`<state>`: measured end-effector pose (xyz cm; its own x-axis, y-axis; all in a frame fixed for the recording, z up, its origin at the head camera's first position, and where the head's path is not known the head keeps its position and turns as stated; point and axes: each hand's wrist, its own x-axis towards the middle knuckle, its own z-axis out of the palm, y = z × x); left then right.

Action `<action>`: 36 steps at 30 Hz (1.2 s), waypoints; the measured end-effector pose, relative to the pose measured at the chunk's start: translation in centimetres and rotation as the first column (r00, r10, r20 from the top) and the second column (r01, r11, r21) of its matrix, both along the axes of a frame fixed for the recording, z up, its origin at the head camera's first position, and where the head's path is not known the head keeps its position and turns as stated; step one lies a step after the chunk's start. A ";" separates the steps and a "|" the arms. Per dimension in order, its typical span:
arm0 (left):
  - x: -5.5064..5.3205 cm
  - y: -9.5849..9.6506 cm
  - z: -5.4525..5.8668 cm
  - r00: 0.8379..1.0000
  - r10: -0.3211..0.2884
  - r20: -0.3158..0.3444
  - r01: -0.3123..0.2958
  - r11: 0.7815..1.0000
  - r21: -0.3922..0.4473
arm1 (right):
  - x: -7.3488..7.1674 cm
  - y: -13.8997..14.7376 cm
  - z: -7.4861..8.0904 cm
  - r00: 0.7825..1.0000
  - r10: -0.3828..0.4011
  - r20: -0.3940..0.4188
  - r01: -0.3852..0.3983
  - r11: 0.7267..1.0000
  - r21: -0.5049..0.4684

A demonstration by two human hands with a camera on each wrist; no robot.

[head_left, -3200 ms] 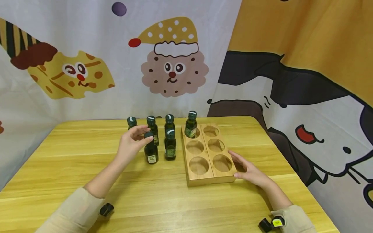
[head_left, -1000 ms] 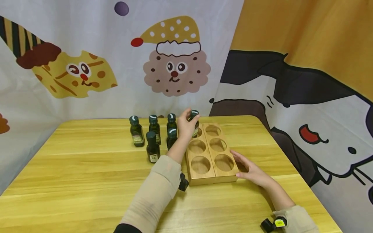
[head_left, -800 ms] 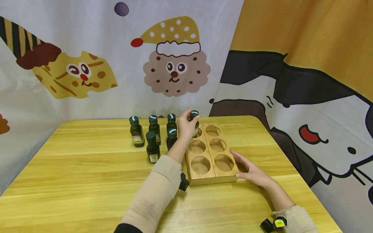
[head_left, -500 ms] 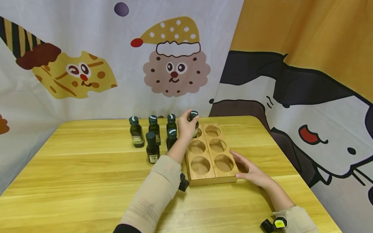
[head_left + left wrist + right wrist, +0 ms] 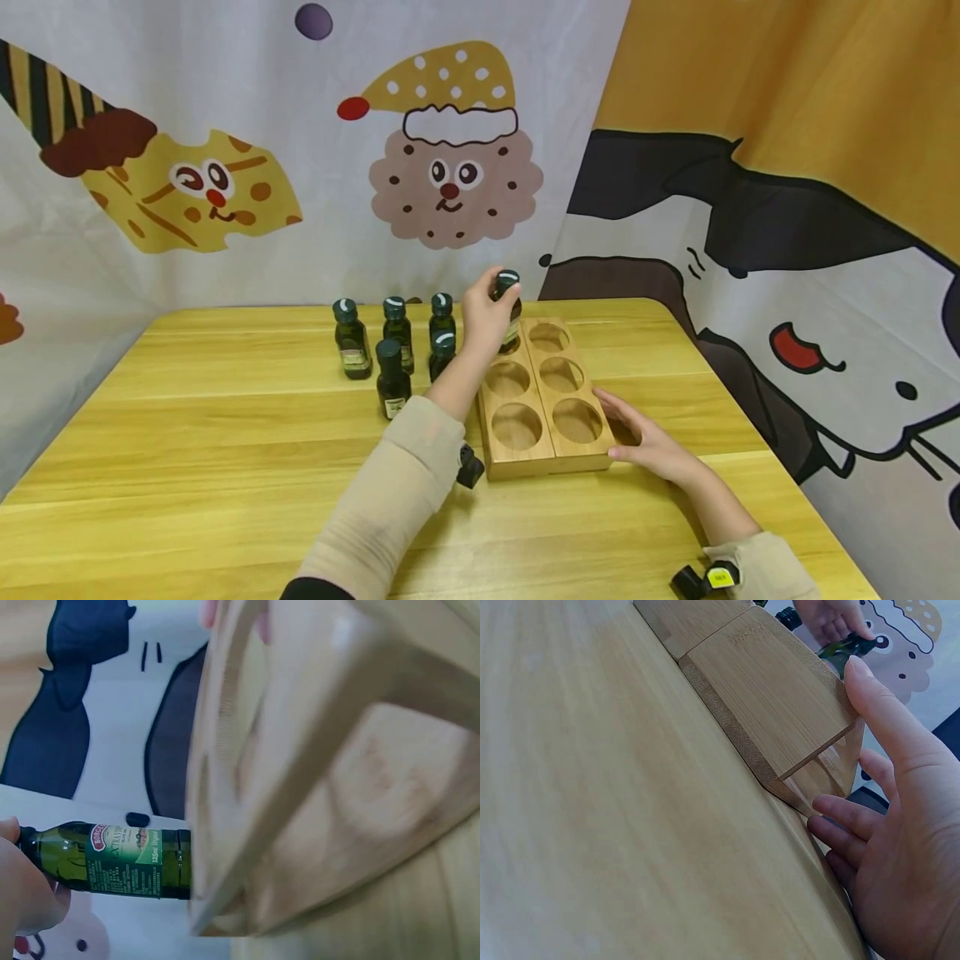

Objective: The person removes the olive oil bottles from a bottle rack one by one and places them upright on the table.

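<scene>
My left hand [image 5: 486, 317] pinches a small dark-green olive oil bottle [image 5: 124, 859] near its cap, fingers and thumb on opposite sides. The bottle is upright at the far-left hole of a wooden bottle rack [image 5: 534, 392]; whether its base is still inside the hole is hard to tell. The rack has two rows of round holes. Against the rack's right side and near corner rests my right hand [image 5: 911, 802], thumb and loosely bent fingers apart, with the fingertips touching the wood.
Several similar bottles stand left of the rack, among them a far-left bottle [image 5: 352, 342] and a nearer dark bottle [image 5: 393, 385]. My left forearm partly covers another bottle [image 5: 442, 350]. A cartoon-printed curtain [image 5: 315, 167] hangs behind the wooden table [image 5: 225, 467].
My left hand has moved from the near bottle on the table to the bottle at the rack. In the last half second it has raised that bottle slightly. My right hand stays put.
</scene>
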<state>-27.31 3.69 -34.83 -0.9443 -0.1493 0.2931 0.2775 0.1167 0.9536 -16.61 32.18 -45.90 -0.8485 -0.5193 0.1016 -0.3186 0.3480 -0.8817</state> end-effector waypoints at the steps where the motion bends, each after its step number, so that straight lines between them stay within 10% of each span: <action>1: 0.1 0.0 0.3 1.000 -0.005 -0.008 0.005 1.000 -0.001 | 0.0 0.0 0.0 1.000 0.001 -0.001 -0.001 1.000 -0.001; 36: 5.2 -4.6 8.8 0.925 -0.344 -0.161 0.340 0.939 -0.052 | 0.1 0.0 0.1 1.000 -0.003 0.000 0.003 1.000 0.014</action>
<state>-22.15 -0.90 -25.98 -0.8748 0.1827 0.4488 0.4578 0.0078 0.8890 -16.55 32.19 -45.82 -0.8501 -0.5182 0.0939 -0.3173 0.3617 -0.8766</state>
